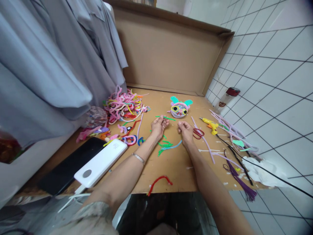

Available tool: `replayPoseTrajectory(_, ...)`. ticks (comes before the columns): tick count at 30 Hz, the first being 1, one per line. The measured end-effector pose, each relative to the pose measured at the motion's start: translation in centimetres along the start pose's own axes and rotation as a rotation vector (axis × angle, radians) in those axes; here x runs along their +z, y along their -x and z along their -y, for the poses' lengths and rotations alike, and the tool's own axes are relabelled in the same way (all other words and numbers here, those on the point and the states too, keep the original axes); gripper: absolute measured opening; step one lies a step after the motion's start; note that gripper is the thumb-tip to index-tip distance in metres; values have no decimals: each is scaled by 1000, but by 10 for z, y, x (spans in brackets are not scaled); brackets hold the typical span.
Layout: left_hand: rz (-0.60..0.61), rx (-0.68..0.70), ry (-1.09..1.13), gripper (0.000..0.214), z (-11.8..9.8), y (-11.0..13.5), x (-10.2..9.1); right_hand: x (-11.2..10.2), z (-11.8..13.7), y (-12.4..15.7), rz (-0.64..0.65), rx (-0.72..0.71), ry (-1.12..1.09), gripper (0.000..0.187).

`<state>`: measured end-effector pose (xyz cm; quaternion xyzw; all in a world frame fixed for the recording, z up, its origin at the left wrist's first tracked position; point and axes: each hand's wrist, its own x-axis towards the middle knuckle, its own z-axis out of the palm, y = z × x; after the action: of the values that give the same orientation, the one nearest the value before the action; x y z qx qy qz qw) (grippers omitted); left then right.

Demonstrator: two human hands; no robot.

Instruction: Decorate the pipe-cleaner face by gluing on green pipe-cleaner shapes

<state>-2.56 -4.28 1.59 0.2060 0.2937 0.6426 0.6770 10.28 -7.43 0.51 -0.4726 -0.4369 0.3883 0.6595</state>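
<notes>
Between the pinched fingers of my left hand (159, 127) is a short green pipe cleaner (171, 118), its end sticking out to the right. My right hand (186, 131) is closed a little to the right, fingertips curled together; what they hold, if anything, is hidden. Beyond both hands stands a small round craft face (179, 111) with yellow-ringed eyes and teal ears. A cluster of green pipe cleaner pieces (165, 145) and a light blue pipe cleaner (175, 146) lie nearer me, between my forearms. Red-handled scissors (198, 133) rest beside my right hand.
A yellow glue gun (211, 125), lilac pipe cleaners (228, 125) and a purple tassel (241, 184) lie right. Left are a pipe cleaner heap (123, 106), a white power bank (101, 163) and a black phone-like slab (70, 166). A red pipe cleaner (160, 179) lies near the front edge.
</notes>
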Motion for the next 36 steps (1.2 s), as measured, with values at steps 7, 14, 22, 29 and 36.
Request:
replayPoseTrajectory(7, 67, -190, -54, 16, 8, 10, 5, 12, 6, 9, 29, -62, 44, 32)
replayPoseTrajectory(14, 45, -220, -43, 13, 9, 9, 4, 9, 1, 5, -107, -57, -17, 26)
replayPoseTrajectory(22, 30, -178, 120, 11, 5, 9, 6, 0, -6, -4, -29, 84, -264, 35)
replayPoseTrajectory(29, 29, -192, 104, 13, 5, 9, 6, 3, -3, -1, 8, 89, -307, 31)
replayPoseTrajectory(36, 68, -156, 82, 5, 9, 7, 2, 2, 0, -1, -99, 86, -239, 33)
